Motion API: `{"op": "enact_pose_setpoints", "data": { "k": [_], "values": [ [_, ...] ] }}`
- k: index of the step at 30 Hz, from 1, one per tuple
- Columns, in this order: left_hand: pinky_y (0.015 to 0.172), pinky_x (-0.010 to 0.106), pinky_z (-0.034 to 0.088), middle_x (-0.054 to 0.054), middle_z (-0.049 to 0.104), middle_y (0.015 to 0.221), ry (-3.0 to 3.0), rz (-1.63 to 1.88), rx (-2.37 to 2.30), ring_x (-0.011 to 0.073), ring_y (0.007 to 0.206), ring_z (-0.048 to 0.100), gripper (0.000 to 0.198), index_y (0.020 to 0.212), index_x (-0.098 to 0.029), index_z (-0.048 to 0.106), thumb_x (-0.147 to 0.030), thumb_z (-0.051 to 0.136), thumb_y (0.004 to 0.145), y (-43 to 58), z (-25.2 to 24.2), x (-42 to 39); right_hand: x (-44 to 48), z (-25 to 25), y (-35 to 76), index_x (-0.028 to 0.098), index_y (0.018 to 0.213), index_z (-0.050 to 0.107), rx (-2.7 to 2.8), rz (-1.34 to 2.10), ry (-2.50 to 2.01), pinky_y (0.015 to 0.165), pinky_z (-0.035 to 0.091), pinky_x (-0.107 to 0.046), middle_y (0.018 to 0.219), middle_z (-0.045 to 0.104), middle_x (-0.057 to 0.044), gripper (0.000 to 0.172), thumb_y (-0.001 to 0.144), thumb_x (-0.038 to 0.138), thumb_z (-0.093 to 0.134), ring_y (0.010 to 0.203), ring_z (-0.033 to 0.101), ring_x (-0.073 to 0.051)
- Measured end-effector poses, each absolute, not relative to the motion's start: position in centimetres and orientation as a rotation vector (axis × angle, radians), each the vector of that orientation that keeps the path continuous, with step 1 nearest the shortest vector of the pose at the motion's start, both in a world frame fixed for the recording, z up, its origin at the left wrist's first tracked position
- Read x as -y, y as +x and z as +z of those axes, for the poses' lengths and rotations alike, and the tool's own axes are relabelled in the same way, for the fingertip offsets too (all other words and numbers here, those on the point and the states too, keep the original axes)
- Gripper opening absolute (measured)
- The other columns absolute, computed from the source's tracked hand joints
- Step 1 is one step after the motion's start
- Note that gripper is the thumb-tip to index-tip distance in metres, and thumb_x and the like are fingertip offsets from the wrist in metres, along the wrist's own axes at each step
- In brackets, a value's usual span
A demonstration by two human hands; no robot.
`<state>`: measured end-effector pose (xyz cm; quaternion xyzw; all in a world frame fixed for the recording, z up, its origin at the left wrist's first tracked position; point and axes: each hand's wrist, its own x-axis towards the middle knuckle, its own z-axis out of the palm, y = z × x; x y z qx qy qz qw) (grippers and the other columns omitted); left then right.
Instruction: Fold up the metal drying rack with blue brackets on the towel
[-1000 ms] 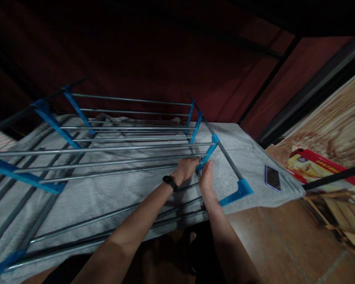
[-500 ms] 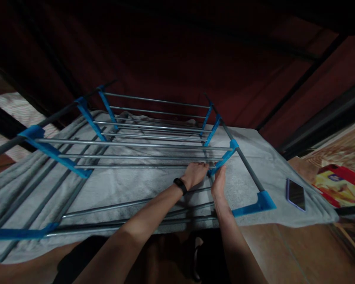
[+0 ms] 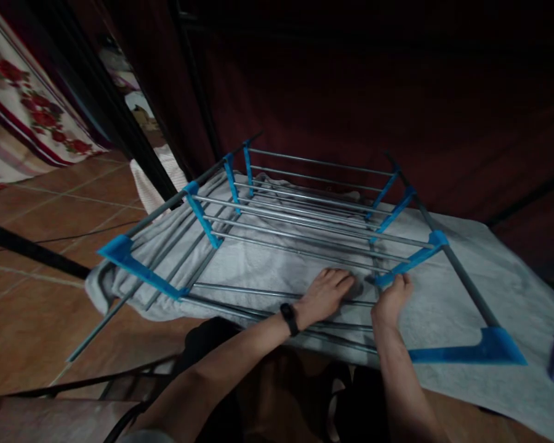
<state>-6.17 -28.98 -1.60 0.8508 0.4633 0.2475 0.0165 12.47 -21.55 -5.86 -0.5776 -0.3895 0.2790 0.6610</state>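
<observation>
Rack, blue plastic and grey metal tubing [image 3: 300, 236]: on grey cloth [image 3: 436, 307]. Your right hand [image 3: 391, 300]: pinching its slanted blue bracket [image 3: 412, 263]. Your left hand [image 3: 325, 296]: grip unclear. Risk: uneven pushing might unseat tubes.

This is looking like a home, where a rose-patterned cloth [image 3: 44, 114] is hanging by a tiled floor [image 3: 32, 243] and a dark red curtain [image 3: 332, 104] is hanging beyond a spread grey blanket [image 3: 447, 301]

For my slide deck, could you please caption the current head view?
Right hand at a blue bracket of a tubular rack on grey cloth, left hand nearby.
</observation>
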Motion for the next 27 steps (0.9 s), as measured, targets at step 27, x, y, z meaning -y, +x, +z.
{"op": "enact_pose_setpoints", "data": {
  "k": [27],
  "values": [
    [0.088,0.033,0.041,0.006,0.058,0.105,2.571,0.372,-1.859,0.0189,0.097,0.055,0.020,0.106,-0.018,0.056,-0.012,0.041,0.095,-18.1,-2.9,32.5,25.8,-8.3,1.7,0.022,0.114,0.064,2.622,0.307,-1.109,0.076,0.052,-0.032,0.107,0.065,-0.009,0.030,0.096,0.021,0.040,0.088,0.065,-0.020]
  ]
}}
